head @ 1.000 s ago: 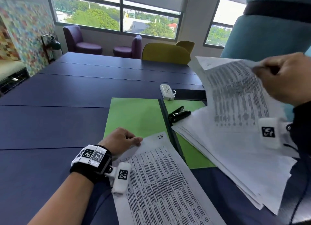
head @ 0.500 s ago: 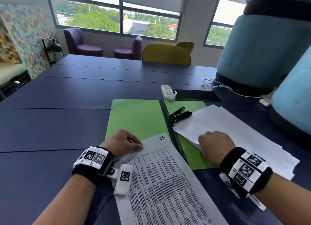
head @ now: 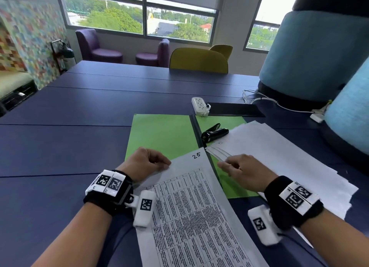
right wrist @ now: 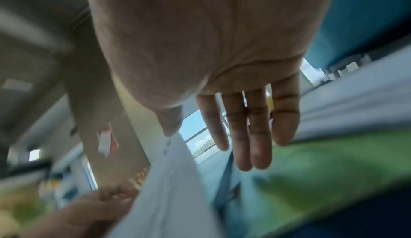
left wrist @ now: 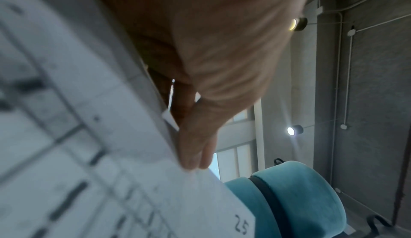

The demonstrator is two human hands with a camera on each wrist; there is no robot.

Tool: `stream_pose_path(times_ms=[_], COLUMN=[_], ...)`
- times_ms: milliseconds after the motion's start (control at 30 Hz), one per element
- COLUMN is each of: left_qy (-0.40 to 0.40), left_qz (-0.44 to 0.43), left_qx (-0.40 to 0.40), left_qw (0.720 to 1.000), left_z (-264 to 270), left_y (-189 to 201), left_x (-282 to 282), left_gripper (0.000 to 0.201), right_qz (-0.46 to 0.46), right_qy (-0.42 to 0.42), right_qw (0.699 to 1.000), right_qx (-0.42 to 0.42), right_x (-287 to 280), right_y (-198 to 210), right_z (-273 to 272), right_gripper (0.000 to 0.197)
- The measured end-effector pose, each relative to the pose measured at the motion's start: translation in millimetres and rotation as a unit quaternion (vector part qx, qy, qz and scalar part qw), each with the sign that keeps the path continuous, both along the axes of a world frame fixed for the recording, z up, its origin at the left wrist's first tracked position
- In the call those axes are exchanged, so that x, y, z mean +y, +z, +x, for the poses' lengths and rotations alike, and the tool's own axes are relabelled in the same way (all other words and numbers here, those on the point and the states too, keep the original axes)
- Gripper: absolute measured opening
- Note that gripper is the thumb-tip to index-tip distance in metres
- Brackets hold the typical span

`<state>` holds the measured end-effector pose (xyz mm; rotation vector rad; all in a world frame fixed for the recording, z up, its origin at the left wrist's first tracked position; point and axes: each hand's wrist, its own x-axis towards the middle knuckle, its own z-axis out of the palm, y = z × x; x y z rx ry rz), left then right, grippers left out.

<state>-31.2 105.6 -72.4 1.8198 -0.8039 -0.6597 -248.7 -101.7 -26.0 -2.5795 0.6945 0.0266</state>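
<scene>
Here, printed sheet (head: pixel 191 207) pinched in left hand (head: pixel 142 163); right hand (head: pixel 245 173) just beside.

On the dark blue counter (head: pixel 79 147) a white power strip (head: pixel 199 105) lies touching a flat black slab (head: pixel 235 109), a black clip (head: pixel 214 134) nearer, a white cable (head: pixel 265 102) beside teal padded pillars (head: pixel 315 53), yellow chairs (head: pixel 198 61) and purple armchairs (head: pixel 95 47) beyond.
</scene>
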Motion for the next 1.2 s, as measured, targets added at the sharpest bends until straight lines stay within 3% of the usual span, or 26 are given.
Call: stream_pose_path(times_ms=[100,267,367,467,567,667,767,900,1033,1100,1200], left_qy=[0.019,0.027,0.023,0.036,0.015,-0.05,-0.097,-0.099,-0.073,-0.069,-0.048], left_qz=[-0.058,-0.102,-0.113,-0.117,-0.108,-0.087,-0.064,-0.045,-0.021,-0.002,0.008], left_qx=[0.051,0.067,0.04,0.028,0.038,0.1,0.184,0.296,0.331,0.33,0.335], left_qw=[0.997,0.992,0.992,0.992,0.993,0.99,0.976,0.949,0.94,0.941,0.941], left_z=[1,4,7,5,-7,-27,-50,-77,-98,-105,-107], left_y=[-1,0,1,7,18,25,27,31,33,31,27], left_x=[1,-3,-7,-11,-22,-41,-67,-95,-108,-111,-115], left_gripper=[0.022,0.017,0.031,0.025,0.02,0.02,0.02,0.015,0.003,0.012,0.033], right_qz=[0.17,0.197,0.048,-0.131,-0.25,-0.357,-0.421,-0.4,-0.317,-0.282,-0.216], right_qy=[0.004,0.003,-0.041,-0.081,-0.074,-0.053,-0.03,0.028,0.021,-0.001,-0.046], right_qw=[0.984,0.977,0.983,0.962,0.94,0.92,0.906,0.909,0.931,0.94,0.961], right_qx=[-0.054,-0.078,-0.17,-0.225,-0.219,-0.15,-0.024,0.113,0.178,0.194,0.168], right_x=[14,10,-15,-36,-36,-27,-8,20,6,-10,-37], right_y=[-8,1,47,124,191,220,198,116,44,23,13], right_z=[1,-7,-15,-33,-47,-42,-23,0,12,11,4], right_gripper=[0.039,0.025,0.028,0.016,0.007,0.008,0.008,0.006,0.021,0.028,0.057])
